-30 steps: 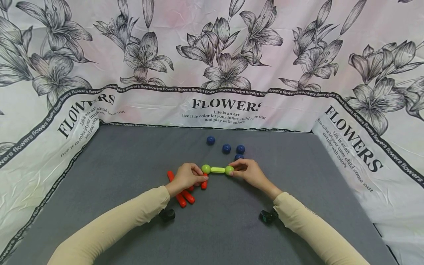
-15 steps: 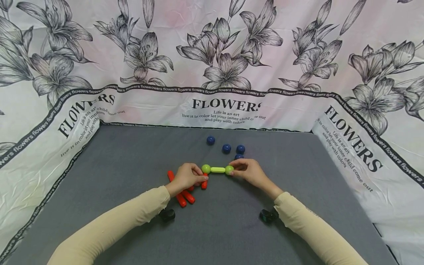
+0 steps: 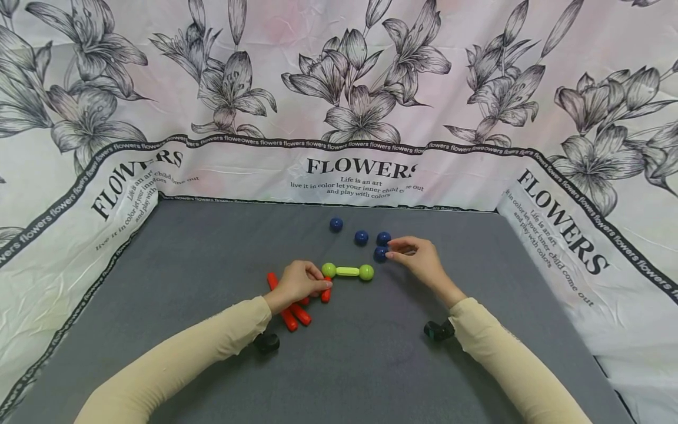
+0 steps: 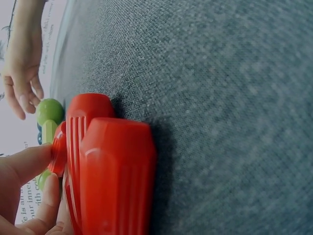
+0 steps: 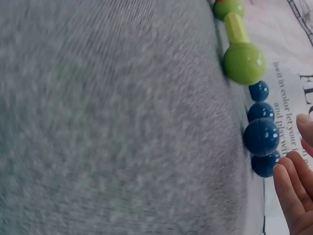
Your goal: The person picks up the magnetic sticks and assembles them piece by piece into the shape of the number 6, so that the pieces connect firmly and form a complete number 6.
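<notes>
From above, the head camera looks forward and down over the grey table (image 3: 349,371). Both wrist cameras look along it, low and close, sharing the green bar (image 5: 237,30), frame left and upper right respectively.

Both arms (image 3: 180,353) extended; left fingers (image 4: 30,162) pinching, right fingers (image 5: 287,195) parted

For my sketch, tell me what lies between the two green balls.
A yellow-green rod spans between the green balls, in the head view.
</notes>
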{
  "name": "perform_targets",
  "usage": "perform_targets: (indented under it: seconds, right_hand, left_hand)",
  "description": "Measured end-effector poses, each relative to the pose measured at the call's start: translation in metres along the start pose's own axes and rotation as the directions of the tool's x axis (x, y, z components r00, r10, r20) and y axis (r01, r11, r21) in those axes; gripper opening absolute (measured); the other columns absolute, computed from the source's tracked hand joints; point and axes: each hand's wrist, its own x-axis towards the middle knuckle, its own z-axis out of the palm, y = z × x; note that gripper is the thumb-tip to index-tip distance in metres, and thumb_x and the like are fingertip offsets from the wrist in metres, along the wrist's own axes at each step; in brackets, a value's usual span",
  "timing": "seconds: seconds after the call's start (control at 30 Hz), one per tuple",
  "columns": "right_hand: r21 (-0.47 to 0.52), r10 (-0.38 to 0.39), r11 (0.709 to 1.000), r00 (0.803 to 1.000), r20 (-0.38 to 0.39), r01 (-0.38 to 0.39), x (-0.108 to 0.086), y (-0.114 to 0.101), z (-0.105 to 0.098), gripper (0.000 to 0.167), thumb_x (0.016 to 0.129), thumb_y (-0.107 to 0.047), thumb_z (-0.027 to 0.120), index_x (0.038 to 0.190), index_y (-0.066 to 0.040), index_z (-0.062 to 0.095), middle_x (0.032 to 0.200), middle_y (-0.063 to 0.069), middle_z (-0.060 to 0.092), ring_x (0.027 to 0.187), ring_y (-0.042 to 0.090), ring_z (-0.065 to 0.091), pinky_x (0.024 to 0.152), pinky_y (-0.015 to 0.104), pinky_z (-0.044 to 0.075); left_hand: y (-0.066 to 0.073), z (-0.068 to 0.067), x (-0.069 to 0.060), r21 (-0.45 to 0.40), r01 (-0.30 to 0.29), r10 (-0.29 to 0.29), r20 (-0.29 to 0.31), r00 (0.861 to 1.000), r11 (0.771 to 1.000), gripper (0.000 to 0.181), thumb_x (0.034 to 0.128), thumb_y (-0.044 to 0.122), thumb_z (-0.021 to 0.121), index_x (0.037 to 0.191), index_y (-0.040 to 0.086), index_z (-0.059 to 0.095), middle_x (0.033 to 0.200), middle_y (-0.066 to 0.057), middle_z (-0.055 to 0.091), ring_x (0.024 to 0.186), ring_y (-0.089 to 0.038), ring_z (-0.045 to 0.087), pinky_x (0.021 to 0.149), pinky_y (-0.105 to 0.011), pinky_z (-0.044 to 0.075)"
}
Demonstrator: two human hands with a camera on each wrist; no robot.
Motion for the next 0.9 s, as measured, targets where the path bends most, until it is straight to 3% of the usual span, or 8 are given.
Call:
perform_targets:
  seconds: [0.37, 0.67, 0.9]
  right_hand:
    - [0.008, 0.032, 0.999, 0.999, 0.032, -0.033, 0.008, 0.009, 0.009, 0.035, 0.084, -0.026, 0.080, 0.116, -0.013, 0.072, 0.109, 0.009, 0.075, 0.094, 0.021, 0.070, 0.079, 0.027, 0.055]
    - [-0.020, 0.039, 0.999, 0.999, 0.038, -0.038, 0.011, 0.012, 0.016, 0.035, 0.083, -0.025, 0.081, 0.115, -0.014, 0.073, 0.107, 0.009, 0.076, 0.092, 0.021, 0.071, 0.080, 0.032, 0.054]
    - [-0.046, 0.033, 0.998, 0.999, 0.029, -0.032, 0.012, 0.010, 0.017, 0.033, 0.083, -0.023, 0.081, 0.113, -0.012, 0.073, 0.105, 0.010, 0.076, 0.091, 0.021, 0.071, 0.079, 0.033, 0.054]
  left_hand:
    - [0.002, -0.002, 0.000, 0.011, 0.011, -0.012, 0.012, 1.000, 1.000, 0.019, 0.0824, 0.021, 0.081, 0.088, 0.008, 0.069, 0.076, -0.005, 0.074, 0.064, -0.011, 0.068, 0.060, -0.027, 0.055]
    - [-0.001, -0.001, 0.002, 0.001, 0.011, -0.011, 0.023, 1.000, 1.000, 0.018, 0.0817, 0.022, 0.082, 0.087, 0.008, 0.071, 0.077, -0.005, 0.075, 0.066, -0.012, 0.070, 0.060, -0.028, 0.056]
    - [0.000, -0.003, 0.002, 0.012, 0.042, -0.043, 0.023, 0.999, 0.999, 0.023, 0.0810, 0.024, 0.083, 0.090, 0.008, 0.070, 0.075, -0.004, 0.075, 0.064, -0.012, 0.070, 0.059, -0.028, 0.056]
